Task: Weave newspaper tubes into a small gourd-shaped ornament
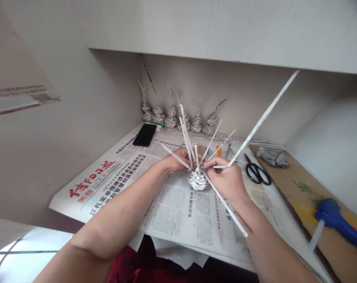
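Note:
A small round ball woven from rolled paper (199, 181) sits on the newspaper in front of me, with several paper sticks fanning up and out of its top. My left hand (179, 160) is closed at the ball's far left side, its fingertips partly hidden behind the sticks. On the right, my right hand (225, 177) pinches a bent paper strip (262, 118) near the ball's top; the strip's long end rises to the upper right. Another paper stick (228, 208) slants down from the ball across my right wrist.
Several woven paper gourds (170, 118) line the back wall. A black phone (144, 135) lies on the newspaper (172, 220). Black-handled scissors (257, 173) rest to the right. A blue glue gun (337, 220) and a crumpled grey bundle (272, 156) lie on cardboard (299, 204). A shelf (219, 31) overhangs the back.

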Available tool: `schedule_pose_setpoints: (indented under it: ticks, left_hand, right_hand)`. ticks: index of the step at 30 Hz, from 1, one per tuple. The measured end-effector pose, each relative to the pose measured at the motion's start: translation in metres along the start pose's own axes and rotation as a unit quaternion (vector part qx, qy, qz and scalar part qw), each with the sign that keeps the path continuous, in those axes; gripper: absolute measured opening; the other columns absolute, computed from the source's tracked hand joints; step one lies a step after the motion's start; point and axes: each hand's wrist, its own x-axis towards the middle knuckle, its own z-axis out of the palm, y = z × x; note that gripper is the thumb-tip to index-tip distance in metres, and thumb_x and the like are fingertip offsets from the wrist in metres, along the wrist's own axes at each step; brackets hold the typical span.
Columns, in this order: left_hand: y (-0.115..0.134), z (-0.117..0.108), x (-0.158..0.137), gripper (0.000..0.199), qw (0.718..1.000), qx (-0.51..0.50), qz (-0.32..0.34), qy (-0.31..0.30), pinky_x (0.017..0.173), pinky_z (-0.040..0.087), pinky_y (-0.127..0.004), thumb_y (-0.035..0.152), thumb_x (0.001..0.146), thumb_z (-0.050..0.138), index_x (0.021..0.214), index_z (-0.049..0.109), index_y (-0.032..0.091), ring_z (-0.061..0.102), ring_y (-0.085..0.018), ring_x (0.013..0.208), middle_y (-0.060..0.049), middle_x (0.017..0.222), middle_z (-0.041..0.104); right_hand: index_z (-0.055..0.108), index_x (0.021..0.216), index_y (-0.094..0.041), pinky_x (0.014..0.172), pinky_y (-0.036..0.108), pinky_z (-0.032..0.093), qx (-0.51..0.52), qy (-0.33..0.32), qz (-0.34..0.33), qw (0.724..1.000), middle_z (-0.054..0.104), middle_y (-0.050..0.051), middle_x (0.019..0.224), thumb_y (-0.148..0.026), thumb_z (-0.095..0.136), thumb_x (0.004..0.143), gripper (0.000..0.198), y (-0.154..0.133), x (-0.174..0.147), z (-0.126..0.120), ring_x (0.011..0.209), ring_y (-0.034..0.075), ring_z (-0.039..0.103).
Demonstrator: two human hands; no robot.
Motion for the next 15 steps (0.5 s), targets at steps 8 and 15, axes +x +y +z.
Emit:
schedule_pose_setpoints:
  ticks: [8, 15]
  left_hand:
    - [0.005, 0.0, -0.003, 0.035, 1.0, 0.006, 0.021, -0.019, 0.058, 0.046, -0.022, 0.025, 0.055, 0.084, 0.084, 0.071, 0.009, 0.059, -0.011, 0.058, -0.004, 0.069, 0.069]
    - [-0.001, -0.001, 0.004, 0.036, 0.998, -0.02, 0.044, -0.032, 0.061, 0.049, -0.022, 0.027, 0.053, 0.087, 0.079, 0.069, 0.008, 0.061, -0.011, 0.059, -0.004, 0.066, 0.068]
  right_hand:
    - [0.069, 0.086, -0.022, 0.059, 0.024, 0.045, -0.012, -0.07, -0.04, 0.997, 0.072, 0.001, 0.082, -0.009, 0.05, 0.069, 0.029, -0.006, 0.004, -0.01, 0.066, 0.014, 0.064]
    - [0.064, 0.066, -0.019, 0.05, 0.026, 0.036, -0.097, -0.004, 0.03, 0.995, 0.06, 0.0, 0.055, -0.048, 0.068, 0.073, 0.03, 0.007, 0.016, -0.019, 0.051, 0.014, 0.051]
